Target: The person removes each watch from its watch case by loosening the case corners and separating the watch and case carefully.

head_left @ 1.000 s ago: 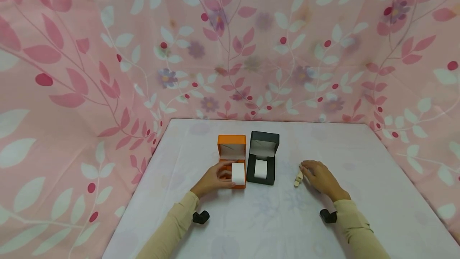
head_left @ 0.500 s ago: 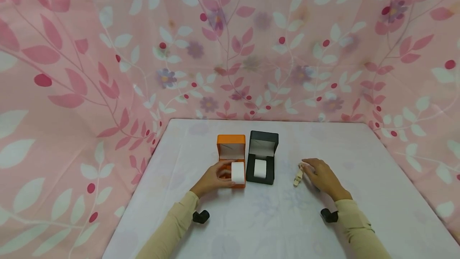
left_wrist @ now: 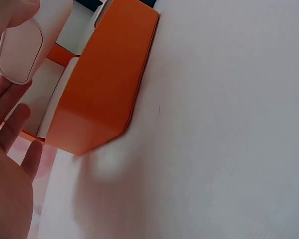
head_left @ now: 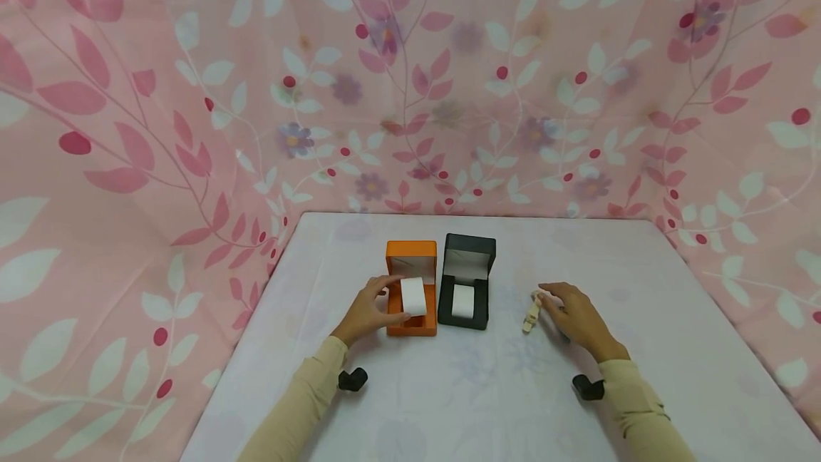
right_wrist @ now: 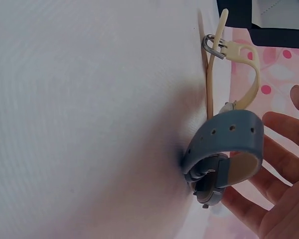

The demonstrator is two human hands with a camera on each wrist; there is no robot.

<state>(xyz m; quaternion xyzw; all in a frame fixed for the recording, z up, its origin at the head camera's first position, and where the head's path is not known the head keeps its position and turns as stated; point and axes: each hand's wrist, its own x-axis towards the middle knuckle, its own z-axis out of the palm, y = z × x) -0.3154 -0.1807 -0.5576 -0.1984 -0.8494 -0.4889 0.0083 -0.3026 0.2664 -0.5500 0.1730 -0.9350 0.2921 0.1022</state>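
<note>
In the head view my left hand [head_left: 368,309] pinches a white watch cushion [head_left: 413,297] between thumb and fingers. The cushion is tilted over the orange watch box [head_left: 393,326], whose lid stands up. The left wrist view shows the cushion's rounded end [left_wrist: 21,52] above the box's opening. My right hand [head_left: 576,316] is beside a cream-strapped watch [head_left: 531,316] on the table, fingers loosely bent. In the right wrist view a blue-grey watch [right_wrist: 219,134] lies with its strap looped, right at my fingers, partly in front of them.
A black watch box [head_left: 445,316] stands with its lid up, right of the orange one, a white cushion [head_left: 463,301] inside. White cloth covers the table [head_left: 481,391]. Pink floral fabric [head_left: 410,91] hangs behind and at both sides.
My left hand has moved slightly up and left, lifting the white cushion and tilting it. The right hand shifted a little early on, then stayed by the watches.
</note>
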